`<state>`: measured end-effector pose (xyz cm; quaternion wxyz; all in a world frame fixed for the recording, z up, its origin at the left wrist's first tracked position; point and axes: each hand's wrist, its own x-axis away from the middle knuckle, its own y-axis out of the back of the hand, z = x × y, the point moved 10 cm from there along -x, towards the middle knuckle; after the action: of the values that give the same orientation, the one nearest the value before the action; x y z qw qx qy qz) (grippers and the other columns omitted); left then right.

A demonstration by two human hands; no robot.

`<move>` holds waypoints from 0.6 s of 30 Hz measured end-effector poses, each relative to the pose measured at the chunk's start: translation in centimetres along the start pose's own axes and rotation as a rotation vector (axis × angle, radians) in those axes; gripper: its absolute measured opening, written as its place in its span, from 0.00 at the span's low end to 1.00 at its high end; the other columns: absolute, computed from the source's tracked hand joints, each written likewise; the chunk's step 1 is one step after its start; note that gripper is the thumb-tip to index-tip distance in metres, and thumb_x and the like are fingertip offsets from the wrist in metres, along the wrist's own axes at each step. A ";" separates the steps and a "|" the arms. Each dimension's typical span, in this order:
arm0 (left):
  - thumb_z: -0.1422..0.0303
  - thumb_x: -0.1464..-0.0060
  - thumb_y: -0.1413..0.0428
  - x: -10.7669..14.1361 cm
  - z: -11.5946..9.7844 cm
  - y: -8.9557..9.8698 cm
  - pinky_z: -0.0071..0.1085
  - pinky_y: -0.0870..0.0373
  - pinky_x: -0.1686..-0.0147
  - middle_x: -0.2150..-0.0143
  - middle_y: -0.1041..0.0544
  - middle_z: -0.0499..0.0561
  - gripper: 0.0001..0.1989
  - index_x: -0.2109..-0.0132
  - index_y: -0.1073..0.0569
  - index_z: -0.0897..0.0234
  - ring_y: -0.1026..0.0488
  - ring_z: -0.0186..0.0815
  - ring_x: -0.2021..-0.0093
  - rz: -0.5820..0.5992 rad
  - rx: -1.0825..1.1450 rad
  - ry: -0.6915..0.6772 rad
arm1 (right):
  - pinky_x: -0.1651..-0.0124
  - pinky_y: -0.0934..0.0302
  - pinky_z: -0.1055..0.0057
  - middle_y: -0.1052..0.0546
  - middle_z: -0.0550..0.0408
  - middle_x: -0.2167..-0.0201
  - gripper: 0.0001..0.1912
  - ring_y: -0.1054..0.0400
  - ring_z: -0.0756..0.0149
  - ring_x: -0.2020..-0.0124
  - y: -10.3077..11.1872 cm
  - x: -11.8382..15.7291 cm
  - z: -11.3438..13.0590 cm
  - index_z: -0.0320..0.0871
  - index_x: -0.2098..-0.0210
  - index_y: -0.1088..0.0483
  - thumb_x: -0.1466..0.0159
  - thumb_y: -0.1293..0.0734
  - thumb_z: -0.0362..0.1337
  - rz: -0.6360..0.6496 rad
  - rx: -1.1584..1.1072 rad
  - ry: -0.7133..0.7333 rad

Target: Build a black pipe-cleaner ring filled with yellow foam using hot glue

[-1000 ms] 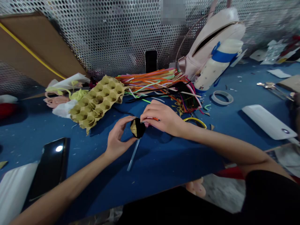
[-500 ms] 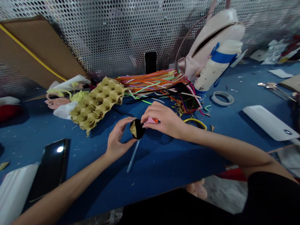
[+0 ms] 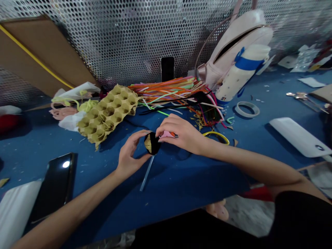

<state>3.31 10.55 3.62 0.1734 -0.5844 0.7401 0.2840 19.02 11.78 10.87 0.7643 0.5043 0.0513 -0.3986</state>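
1 rd. black-and-tan piece (image 3: 153, 144), clamped in L hand (image 3: 129, 154); 1 part-hidden pink-and-orange item (image 3: 166, 134), pinched in R hand (image 3: 180, 133), adj.; 1 tan moulded-pulp egg tray (image 3: 110, 111), at L.

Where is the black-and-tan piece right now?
Head view, just left of centre: the black-and-tan piece is held in the left hand, beside the right hand.

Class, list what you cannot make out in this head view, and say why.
All in the head view:
Pink-and-orange item: mostly covered by the right grip.
Black-and-tan piece: far side turned away.
Yellow loop: partly behind the right forearm.
Mark on the white slab: too small.
White object: cut off by the left edge.
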 end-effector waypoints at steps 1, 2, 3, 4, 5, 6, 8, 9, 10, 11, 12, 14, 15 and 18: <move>0.75 0.49 0.29 0.0 0.0 0.0 0.52 0.30 0.30 0.37 0.23 0.60 0.34 0.36 0.27 0.57 0.26 0.49 0.33 -0.004 0.007 0.000 | 0.47 0.40 0.63 0.21 0.51 0.59 0.04 0.31 0.61 0.56 0.0 0.0 -0.1 0.42 0.57 0.25 0.29 0.29 0.36 0.001 -0.005 0.001; 0.74 0.50 0.29 -0.1 0.0 0.0 0.52 0.30 0.30 0.37 0.23 0.60 0.35 0.36 0.28 0.57 0.26 0.49 0.34 -0.008 0.013 0.002 | 0.47 0.40 0.63 0.21 0.51 0.58 0.04 0.31 0.61 0.56 -0.1 0.0 -0.1 0.42 0.56 0.25 0.29 0.29 0.36 0.001 -0.006 0.000; 0.74 0.50 0.28 -0.1 0.1 0.0 0.52 0.30 0.30 0.38 0.23 0.60 0.35 0.36 0.28 0.57 0.25 0.49 0.34 -0.013 0.018 0.003 | 0.47 0.40 0.63 0.21 0.51 0.58 0.03 0.31 0.61 0.55 -0.1 0.0 -0.2 0.43 0.56 0.25 0.29 0.29 0.36 0.002 -0.006 -0.002; 0.74 0.50 0.28 -0.2 0.1 0.0 0.52 0.29 0.31 0.38 0.23 0.60 0.35 0.36 0.28 0.57 0.25 0.49 0.34 -0.017 0.024 0.005 | 0.47 0.40 0.63 0.21 0.51 0.58 0.03 0.31 0.61 0.55 -0.2 0.0 -0.3 0.43 0.56 0.25 0.29 0.29 0.36 0.004 -0.003 -0.006; 0.73 0.50 0.28 -0.2 0.2 0.0 0.52 0.29 0.31 0.38 0.23 0.60 0.35 0.36 0.28 0.57 0.25 0.48 0.35 -0.020 0.031 0.007 | 0.47 0.40 0.62 0.21 0.51 0.58 0.04 0.31 0.60 0.55 -0.2 0.0 -0.4 0.43 0.56 0.25 0.28 0.29 0.36 0.008 0.002 -0.011; 0.73 0.51 0.27 -0.3 0.2 0.0 0.52 0.29 0.31 0.38 0.22 0.60 0.36 0.36 0.28 0.57 0.24 0.48 0.35 -0.021 0.038 0.008 | 0.47 0.40 0.62 0.21 0.51 0.58 0.04 0.31 0.60 0.54 -0.3 0.0 -0.5 0.43 0.56 0.25 0.28 0.29 0.36 0.011 0.007 -0.017; 0.72 0.51 0.27 -0.3 0.3 0.1 0.51 0.29 0.31 0.38 0.22 0.60 0.36 0.36 0.28 0.57 0.24 0.47 0.35 -0.023 0.054 0.012 | 0.46 0.40 0.62 0.21 0.50 0.58 0.06 0.31 0.59 0.54 -0.3 -0.1 -0.5 0.42 0.55 0.25 0.28 0.29 0.38 0.013 0.015 -0.022; 0.72 0.51 0.27 -0.3 0.4 0.1 0.50 0.29 0.30 0.39 0.22 0.60 0.36 0.36 0.28 0.57 0.24 0.47 0.35 -0.024 0.063 0.015 | 0.46 0.40 0.61 0.22 0.50 0.58 0.07 0.31 0.59 0.55 -0.3 -0.1 -0.4 0.42 0.55 0.26 0.28 0.29 0.39 0.014 0.018 -0.023; 0.71 0.52 0.26 -0.3 0.5 0.1 0.49 0.29 0.30 0.39 0.22 0.60 0.37 0.36 0.28 0.58 0.24 0.47 0.35 -0.025 0.070 0.018 | 0.46 0.40 0.61 0.22 0.50 0.58 0.08 0.31 0.59 0.55 -0.3 -0.1 -0.3 0.42 0.55 0.26 0.28 0.29 0.40 0.016 0.023 -0.024; 0.71 0.51 0.26 -0.3 0.6 0.1 0.49 0.30 0.30 0.39 0.22 0.60 0.36 0.36 0.28 0.58 0.24 0.47 0.35 -0.026 0.075 0.024 | 0.46 0.40 0.61 0.22 0.50 0.59 0.09 0.31 0.59 0.55 -0.3 -0.1 -0.3 0.41 0.55 0.26 0.29 0.29 0.41 0.016 0.028 -0.025; 0.70 0.51 0.26 -0.3 0.6 0.1 0.49 0.30 0.30 0.39 0.22 0.60 0.36 0.36 0.28 0.58 0.24 0.47 0.35 -0.029 0.078 0.027 | 0.46 0.40 0.61 0.22 0.50 0.59 0.09 0.31 0.59 0.55 -0.3 -0.1 -0.3 0.41 0.55 0.26 0.29 0.28 0.41 0.017 0.033 -0.026; 0.69 0.51 0.26 -0.2 0.7 0.2 0.49 0.30 0.30 0.39 0.22 0.60 0.37 0.36 0.28 0.58 0.24 0.47 0.35 -0.031 0.073 0.033 | 0.46 0.40 0.61 0.22 0.50 0.59 0.10 0.31 0.59 0.55 -0.3 -0.1 -0.2 0.42 0.55 0.26 0.30 0.28 0.42 0.014 0.047 -0.027; 0.69 0.52 0.26 -0.2 0.7 0.2 0.49 0.29 0.30 0.39 0.22 0.60 0.37 0.36 0.29 0.58 0.24 0.47 0.36 -0.031 0.068 0.035 | 0.46 0.39 0.61 0.22 0.50 0.59 0.10 0.31 0.59 0.55 -0.3 -0.1 -0.2 0.42 0.55 0.26 0.30 0.27 0.42 0.010 0.055 -0.027; 0.68 0.52 0.25 -0.1 0.7 0.2 0.49 0.29 0.31 0.39 0.22 0.60 0.38 0.36 0.29 0.58 0.23 0.47 0.36 -0.035 0.068 0.038 | 0.46 0.39 0.61 0.22 0.50 0.58 0.10 0.31 0.59 0.55 -0.3 0.0 -0.2 0.43 0.55 0.27 0.31 0.27 0.41 -0.005 0.078 -0.025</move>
<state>3.13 11.15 3.18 0.1839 -0.5963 0.7422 0.2443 18.91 11.90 10.56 0.7435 0.5288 0.0275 -0.4085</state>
